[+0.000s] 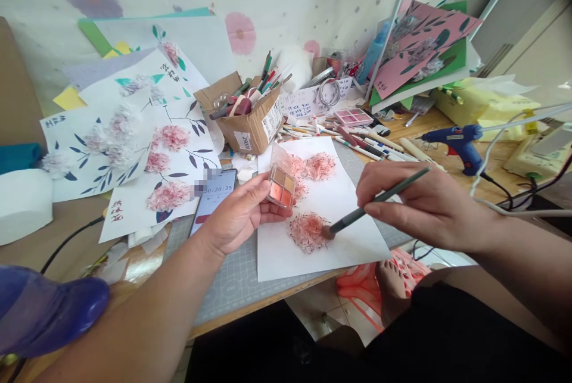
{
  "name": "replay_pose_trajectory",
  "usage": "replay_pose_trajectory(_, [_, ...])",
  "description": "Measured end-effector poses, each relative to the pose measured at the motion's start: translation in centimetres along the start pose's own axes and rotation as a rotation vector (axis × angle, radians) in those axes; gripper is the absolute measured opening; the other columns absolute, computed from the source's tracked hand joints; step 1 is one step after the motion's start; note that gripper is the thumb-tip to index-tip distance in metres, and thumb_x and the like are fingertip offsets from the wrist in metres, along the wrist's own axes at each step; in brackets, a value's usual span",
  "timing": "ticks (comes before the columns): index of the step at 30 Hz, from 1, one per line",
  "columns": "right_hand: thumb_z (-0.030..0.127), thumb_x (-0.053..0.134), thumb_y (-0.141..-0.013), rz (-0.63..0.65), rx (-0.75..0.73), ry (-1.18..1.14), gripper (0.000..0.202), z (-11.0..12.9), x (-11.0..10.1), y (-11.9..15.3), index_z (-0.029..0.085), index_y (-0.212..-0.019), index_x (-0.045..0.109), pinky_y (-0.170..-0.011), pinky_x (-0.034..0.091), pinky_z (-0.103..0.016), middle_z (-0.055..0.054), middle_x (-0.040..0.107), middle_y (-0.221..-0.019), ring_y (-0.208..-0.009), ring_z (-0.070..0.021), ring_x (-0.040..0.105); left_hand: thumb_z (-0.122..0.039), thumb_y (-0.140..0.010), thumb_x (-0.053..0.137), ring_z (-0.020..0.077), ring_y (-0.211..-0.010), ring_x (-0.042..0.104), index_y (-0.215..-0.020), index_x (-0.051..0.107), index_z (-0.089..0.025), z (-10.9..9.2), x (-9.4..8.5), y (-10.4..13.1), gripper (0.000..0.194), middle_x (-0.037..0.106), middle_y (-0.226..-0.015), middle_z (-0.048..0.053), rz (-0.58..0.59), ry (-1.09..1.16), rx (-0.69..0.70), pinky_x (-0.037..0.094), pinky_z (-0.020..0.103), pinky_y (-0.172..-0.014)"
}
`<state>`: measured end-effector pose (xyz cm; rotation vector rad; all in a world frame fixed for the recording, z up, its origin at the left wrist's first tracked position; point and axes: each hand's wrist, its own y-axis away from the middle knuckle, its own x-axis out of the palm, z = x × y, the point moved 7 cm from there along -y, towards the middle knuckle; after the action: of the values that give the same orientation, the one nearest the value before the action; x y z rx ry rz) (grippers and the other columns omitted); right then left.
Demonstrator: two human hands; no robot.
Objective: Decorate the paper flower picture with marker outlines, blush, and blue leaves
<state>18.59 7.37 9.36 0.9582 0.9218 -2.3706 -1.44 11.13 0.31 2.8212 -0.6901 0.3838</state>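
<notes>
My left hand [250, 207] holds a small eyeshadow palette [281, 188] with its clear lid raised; the pans are orange and brown tones. Between the fingers of my right hand [406, 201] is a makeup brush [375, 200] with a dark green handle. Its bristles touch the edge of a ruffled pink paper flower [308, 232] on a white sheet of paper [357, 240]. Two more pink flowers lie higher on that sheet, one of them [319, 166] in plain sight and the other partly behind the palette.
A grey cutting mat [236, 287] lies under the sheet, with a phone [217, 192] showing a timer at left. Behind stands a cardboard box [250, 127] of brushes and tubes. Several pens [370, 142] and a blue glue gun [460, 145] with cords lie rightward. Finished flower pictures [179, 162] lean at left.
</notes>
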Motion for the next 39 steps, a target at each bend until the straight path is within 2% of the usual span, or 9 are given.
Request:
replay_pose_trajectory(5, [0.018,0.053,-0.081,-0.118,0.036,0.109,0.007,-0.6,-1.1,0.0,0.019,-0.077,0.058,-0.060,0.042,-0.028,-0.002,0.060,-0.070,-0.064,-0.0145,0.056,-0.041,-0.088,0.057,0.0216,-0.084,0.064,-0.113,0.058,-0.017,-0.2,-0.1,0.0,0.035,0.065,-0.100,0.010,-0.001,0.002,0.006,0.051,0.039,-0.082])
replay_pose_trajectory(9, [0.020,0.054,-0.080,-0.069,0.088,0.097,0.006,-1.2,-0.7,-0.3,0.019,-0.077,0.059,-0.058,0.045,-0.027,-0.002,0.063,-0.070,-0.063,-0.0145,0.058,-0.040,-0.089,0.056,0.0215,-0.085,0.064,-0.113,0.057,-0.016,-0.2,-0.2,0.1,0.034,0.065,-0.102,0.011,-0.011,0.016,0.014,0.051,0.040,-0.083])
replay_pose_trajectory(14, [0.021,0.057,-0.081,-0.183,0.134,0.115,0.007,-1.9,-1.4,-0.8,0.021,-0.075,0.061,-0.056,0.045,-0.027,0.000,0.063,-0.068,-0.061,-0.0146,0.059,-0.038,-0.087,0.059,0.0215,-0.085,0.064,-0.122,0.052,-0.019,-1.4,-0.9,0.2,0.040,0.065,-0.101,0.009,-0.035,0.045,0.091,0.050,0.040,-0.084])
replay_pose_trajectory(19, [0.027,0.064,-0.080,-0.594,0.188,-0.096,0.009,-4.2,-3.8,-0.6,0.022,-0.087,0.067,-0.075,0.051,-0.034,-0.003,0.067,-0.083,-0.078,-0.0189,0.064,-0.040,-0.081,0.065,0.0204,-0.087,0.065,-0.135,0.035,-0.031,-3.3,-1.6,0.7,0.062,0.066,-0.099,0.004,-0.057,0.100,0.229,0.050,0.036,-0.085])
replay_pose_trajectory(21, [0.030,0.061,-0.082,-0.646,0.201,-0.242,0.015,-5.4,-3.5,-0.9,0.021,-0.093,0.067,-0.082,0.052,-0.038,-0.004,0.069,-0.089,-0.084,-0.0196,0.066,-0.036,-0.080,0.067,0.0209,-0.087,0.065,-0.139,0.029,-0.034,-3.2,-1.4,0.8,0.070,0.066,-0.097,0.003,-0.031,0.103,0.230,0.049,0.038,-0.086])
replay_pose_trajectory(26, [0.031,0.054,-0.088,-0.544,0.190,-0.208,0.018,-6.7,-1.7,-2.7,0.019,-0.094,0.065,-0.085,0.052,-0.038,-0.006,0.071,-0.090,-0.089,-0.0196,0.067,-0.029,-0.079,0.069,0.0235,-0.091,0.065,-0.138,0.030,-0.034,-2.2,-0.3,0.8,0.071,0.064,-0.102,0.004,0.041,0.085,0.183,0.047,0.044,-0.088])
replay_pose_trajectory(30, [0.031,0.045,-0.092,-0.478,0.155,-0.123,0.021,-6.2,-0.6,-3.9,0.019,-0.101,0.060,-0.083,0.053,-0.039,-0.008,0.071,-0.098,-0.090,-0.0192,0.068,-0.036,-0.078,0.071,0.0240,-0.089,0.065,-0.132,0.038,-0.030,-1.9,-0.2,0.8,0.064,0.064,-0.103,0.005,0.048,0.063,0.178,0.046,0.045,-0.089])
replay_pose_trajectory(34, [0.036,0.056,-0.086,-0.347,0.058,-0.020,0.028,-3.8,1.7,-4.9,0.020,-0.109,0.055,-0.086,0.051,-0.038,-0.010,0.065,-0.119,-0.105,-0.0217,0.063,-0.041,-0.080,0.070,0.0243,-0.093,0.064,-0.123,0.042,-0.027,-1.7,-0.7,0.7,0.053,0.066,-0.105,0.008,0.010,0.055,0.189,0.045,0.041,-0.089])
replay_pose_trajectory(39, [0.050,0.065,-0.077,-0.245,-0.108,0.186,0.046,-0.3,4.7,-5.4,0.017,-0.108,0.058,-0.079,0.051,-0.035,-0.013,0.068,-0.111,-0.095,-0.0244,0.066,-0.045,-0.083,0.065,0.0205,-0.090,0.063,-0.116,0.044,-0.025,-0.9,-0.1,0.4,0.044,0.066,-0.099,0.006,-0.021,0.079,0.198,0.046,0.037,-0.085])
